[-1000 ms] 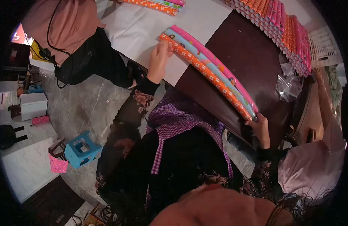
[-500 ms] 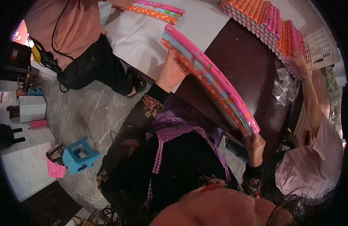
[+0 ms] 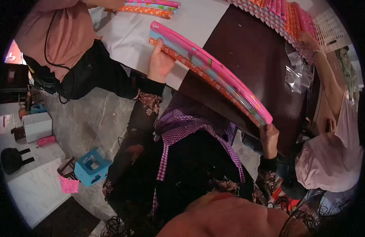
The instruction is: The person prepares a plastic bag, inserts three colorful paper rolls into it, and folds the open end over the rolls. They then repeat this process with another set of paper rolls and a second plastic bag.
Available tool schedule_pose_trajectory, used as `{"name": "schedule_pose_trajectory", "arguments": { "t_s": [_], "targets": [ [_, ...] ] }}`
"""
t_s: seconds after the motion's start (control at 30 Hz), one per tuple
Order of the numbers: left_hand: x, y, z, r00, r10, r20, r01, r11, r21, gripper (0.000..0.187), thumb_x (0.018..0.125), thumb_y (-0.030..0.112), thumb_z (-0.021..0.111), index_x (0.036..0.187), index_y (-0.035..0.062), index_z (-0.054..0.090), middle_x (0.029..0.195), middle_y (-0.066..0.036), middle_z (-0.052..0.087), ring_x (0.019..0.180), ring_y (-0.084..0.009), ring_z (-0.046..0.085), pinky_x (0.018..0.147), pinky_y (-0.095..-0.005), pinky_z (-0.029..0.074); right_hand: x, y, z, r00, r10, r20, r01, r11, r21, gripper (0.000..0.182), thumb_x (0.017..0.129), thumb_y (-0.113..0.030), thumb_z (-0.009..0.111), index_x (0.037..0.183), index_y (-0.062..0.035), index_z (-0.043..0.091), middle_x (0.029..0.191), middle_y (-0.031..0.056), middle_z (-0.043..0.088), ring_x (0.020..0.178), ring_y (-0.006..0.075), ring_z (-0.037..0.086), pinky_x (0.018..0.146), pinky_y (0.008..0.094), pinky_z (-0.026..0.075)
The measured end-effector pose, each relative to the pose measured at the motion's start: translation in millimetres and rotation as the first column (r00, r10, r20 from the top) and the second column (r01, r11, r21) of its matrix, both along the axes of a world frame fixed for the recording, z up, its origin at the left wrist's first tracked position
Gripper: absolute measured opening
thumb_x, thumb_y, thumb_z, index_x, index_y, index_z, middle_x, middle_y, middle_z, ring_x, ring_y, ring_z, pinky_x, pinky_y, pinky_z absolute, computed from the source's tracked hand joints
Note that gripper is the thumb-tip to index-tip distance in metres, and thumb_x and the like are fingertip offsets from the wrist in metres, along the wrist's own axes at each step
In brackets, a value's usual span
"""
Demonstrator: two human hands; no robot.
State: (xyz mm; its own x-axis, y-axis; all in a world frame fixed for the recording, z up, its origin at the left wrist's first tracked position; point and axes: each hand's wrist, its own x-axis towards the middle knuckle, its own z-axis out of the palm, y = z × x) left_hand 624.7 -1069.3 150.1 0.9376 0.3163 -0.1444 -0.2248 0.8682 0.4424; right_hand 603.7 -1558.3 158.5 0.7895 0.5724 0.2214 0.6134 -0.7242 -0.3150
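A bundle of wrapping paper rolls (image 3: 214, 68), pink, light blue and orange side by side, lies slanted across my front. Shiny clear film shows around its lower right end. My left hand (image 3: 160, 64) grips the upper left end, thumb over the orange roll and fingers mostly hidden beneath. At the lower right end, my right hand (image 3: 270, 139) is closed around the tip of the bundle. The rolls are held over the dark brown table (image 3: 245, 47).
A similar set of rolls (image 3: 149, 8) lies on the white sheet (image 3: 131, 35), beside a person in a pink top (image 3: 67, 35). Another person's hand (image 3: 309, 41) touches stacked rolls (image 3: 277, 19) near a white basket (image 3: 330, 29). Clear plastic bags (image 3: 299, 73) lie at the table edge. A blue stool (image 3: 91, 168) stands left.
The bundle's left end has shifted left and it lies flatter in view, both hands still on it. My left thumb now shows on top. The camera view has turned slightly.
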Motion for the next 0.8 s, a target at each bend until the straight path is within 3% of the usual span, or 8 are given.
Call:
{"name": "schedule_pose_trajectory", "arguments": {
  "t_s": [0.13,0.2,0.23,0.37,0.47,0.5,0.57,0.8],
  "targets": [
    [-17.7,41.2,-28.7,0.946,0.275,-0.173,-0.232,0.945,0.231,0.030,0.097,0.018,0.061,0.124,0.0080,0.054,0.121,-0.006,0.061,0.113,-0.0203,0.056,0.100,-0.0401,0.043,6.7,22.3,10.5,0.968,-0.043,-0.248,0.073,0.991,0.116,0.029,0.082,-0.001,0.071,0.109,0.0004,0.060,0.085,0.0210,0.065,0.072,0.0366,0.065,0.059,0.0407,0.051],
    [-26.3,58.9,-38.8,0.920,0.360,-0.154,-0.285,0.884,0.370,0.029,0.091,0.008,0.066,0.117,-0.0010,0.055,0.114,-0.009,0.060,0.103,-0.0205,0.058,0.091,-0.0304,0.045,11.8,26.5,8.3,0.888,-0.009,-0.460,0.130,0.964,0.233,0.032,0.083,-0.005,0.071,0.113,0.0004,0.061,0.082,0.0186,0.065,0.074,0.0150,0.064,0.067,0.0318,0.051],
    [-30.0,58.1,-35.3,0.921,0.353,-0.165,-0.273,0.886,0.375,0.029,0.091,0.008,0.066,0.117,-0.0010,0.055,0.114,-0.009,0.060,0.103,-0.0205,0.058,0.091,-0.0304,0.045,19.8,12.2,-12.4,0.876,-0.008,-0.483,0.084,0.987,0.137,0.031,0.080,-0.002,0.074,0.108,0.0023,0.060,0.089,0.0225,0.066,0.076,0.0311,0.069,0.063,0.0384,0.052],
    [-39.5,56.0,-31.6,0.787,0.594,-0.165,-0.285,0.588,0.757,0.047,0.089,0.013,0.067,0.125,-0.0111,0.049,0.122,-0.015,0.057,0.110,-0.0243,0.056,0.094,-0.0320,0.043,31.4,22.1,-1.9,0.811,0.071,-0.580,0.042,0.983,0.178,0.032,0.079,-0.001,0.074,0.107,0.0035,0.060,0.089,0.0227,0.067,0.077,0.0282,0.069,0.065,0.0393,0.052],
    [-37.8,50.6,-23.8,0.819,0.561,-0.122,0.201,-0.080,0.976,0.059,0.090,0.028,0.064,0.135,-0.0037,0.045,0.132,-0.025,0.051,0.124,-0.0379,0.047,0.105,-0.0449,0.036,36.4,30.4,9.0,0.738,-0.001,-0.675,0.098,0.990,0.106,0.033,0.081,-0.001,0.070,0.112,0.0024,0.061,0.087,0.0102,0.070,0.079,0.0098,0.061,0.073,0.0286,0.050],
    [-38.5,39.7,-24.3,0.820,0.557,-0.128,0.208,-0.082,0.975,0.059,0.090,0.028,0.064,0.135,-0.0037,0.045,0.132,-0.025,0.051,0.124,-0.0379,0.047,0.105,-0.0449,0.036,36.1,32.1,3.1,0.799,0.029,-0.601,0.087,0.983,0.163,0.036,0.079,0.000,0.071,0.114,0.0014,0.060,0.087,0.0121,0.069,0.078,0.0109,0.062,0.072,0.0298,0.050],
    [-34.8,24.7,-25.9,0.802,0.534,0.267,0.288,-0.738,0.611,0.059,0.090,0.031,0.064,0.135,-0.0027,0.046,0.138,-0.025,0.047,0.135,-0.0408,0.036,0.110,-0.0531,0.027,40.5,28.8,-2.9,0.826,0.035,-0.562,0.044,0.991,0.127,0.036,0.078,-0.002,0.074,0.111,0.0019,0.060,0.090,0.0174,0.068,0.079,0.0230,0.065,0.069,0.0355,0.051],
    [-0.7,20.5,-14.9,0.986,0.103,0.133,0.002,-0.797,0.604,0.043,0.093,0.032,0.059,0.123,0.0016,0.055,0.125,-0.013,0.057,0.124,-0.0348,0.047,0.108,-0.0497,0.030,40.0,30.7,0.3,0.839,0.032,-0.543,0.035,0.993,0.111,0.033,0.073,-0.008,0.080,0.097,0.0037,0.059,0.087,0.0256,0.065,0.078,0.0375,0.067,0.062,0.0424,0.050]
  ]
}}
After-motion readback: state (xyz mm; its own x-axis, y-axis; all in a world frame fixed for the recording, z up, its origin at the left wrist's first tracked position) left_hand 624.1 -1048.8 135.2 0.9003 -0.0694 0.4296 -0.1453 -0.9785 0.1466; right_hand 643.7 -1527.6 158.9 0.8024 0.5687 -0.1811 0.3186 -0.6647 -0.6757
